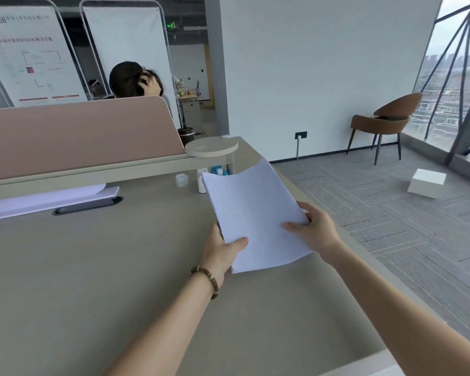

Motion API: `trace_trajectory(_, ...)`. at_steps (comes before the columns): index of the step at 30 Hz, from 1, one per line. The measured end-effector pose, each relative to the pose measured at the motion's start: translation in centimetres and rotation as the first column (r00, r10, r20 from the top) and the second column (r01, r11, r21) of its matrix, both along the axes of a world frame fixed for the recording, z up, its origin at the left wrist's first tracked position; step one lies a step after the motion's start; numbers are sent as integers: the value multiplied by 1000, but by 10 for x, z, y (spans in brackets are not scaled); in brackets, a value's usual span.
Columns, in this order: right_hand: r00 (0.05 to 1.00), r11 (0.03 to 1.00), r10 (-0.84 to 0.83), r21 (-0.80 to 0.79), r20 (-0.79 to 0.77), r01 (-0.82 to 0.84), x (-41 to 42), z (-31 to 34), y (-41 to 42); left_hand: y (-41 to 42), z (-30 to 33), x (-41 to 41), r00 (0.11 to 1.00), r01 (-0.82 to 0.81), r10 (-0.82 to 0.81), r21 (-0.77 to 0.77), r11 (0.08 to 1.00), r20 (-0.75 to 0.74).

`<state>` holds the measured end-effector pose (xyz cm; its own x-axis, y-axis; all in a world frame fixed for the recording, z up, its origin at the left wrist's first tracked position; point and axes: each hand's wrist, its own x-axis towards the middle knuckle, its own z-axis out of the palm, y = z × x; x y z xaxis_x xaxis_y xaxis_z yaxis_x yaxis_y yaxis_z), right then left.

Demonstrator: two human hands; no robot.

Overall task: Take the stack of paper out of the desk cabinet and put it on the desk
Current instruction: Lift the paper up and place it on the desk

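A: An open office is stretching out beyond the beige worktop [92, 267], with a pink divider along its far edge and carpet off to the right.

B: And the stack of paper [255, 213]?

A: It is hovering above the worktop, clamped between both hands. The left hand [223, 253] is pinching its near-left edge, thumb on top; the right hand [315, 229] is gripping the right edge, thumb pressing the top sheet.

B: What is looking risky?

A: The far end, well ahead of both hands, is curling upward and is unsupported. If either thumb is easing off too soon, I judge the sheets could be fanning out or sliding. Just ahead of the far edge, a small clear cup [181, 179] and some bottles are standing; pushing the stack forward could be knocking them. The worktop's edge is running close under the right hand, so setting down too far that way could be tipping paper onto the floor.

B: Any writing?

A: The banner [30, 55] far beyond the left hand is carrying a logo and a diagram, too blurred to be reading. The paper's top sheet is showing blank.
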<state>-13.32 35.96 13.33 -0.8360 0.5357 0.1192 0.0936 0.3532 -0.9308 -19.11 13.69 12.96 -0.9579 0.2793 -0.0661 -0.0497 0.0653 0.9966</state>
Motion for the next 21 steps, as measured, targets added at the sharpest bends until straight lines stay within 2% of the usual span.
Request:
trace_trajectory(6,998,999,35,22,47,-36,-18,-1,18,21,2,-23,997,-32,21,-150,988,-78)
trace_trajectory(16,980,982,57,169,190,-90,-62,2,43,40,2,-69,988,-43,-25,-425,904,-154)
trace_trajectory(18,972,977,54,188,227,-99,-68,1,45,42,0,-74,981,-68,-36,-505,860,-193)
trace_trajectory(21,960,960,21,263,280,-97,-75,-5,48,39,-5,-84,963,-119,-76,-657,744,-260)
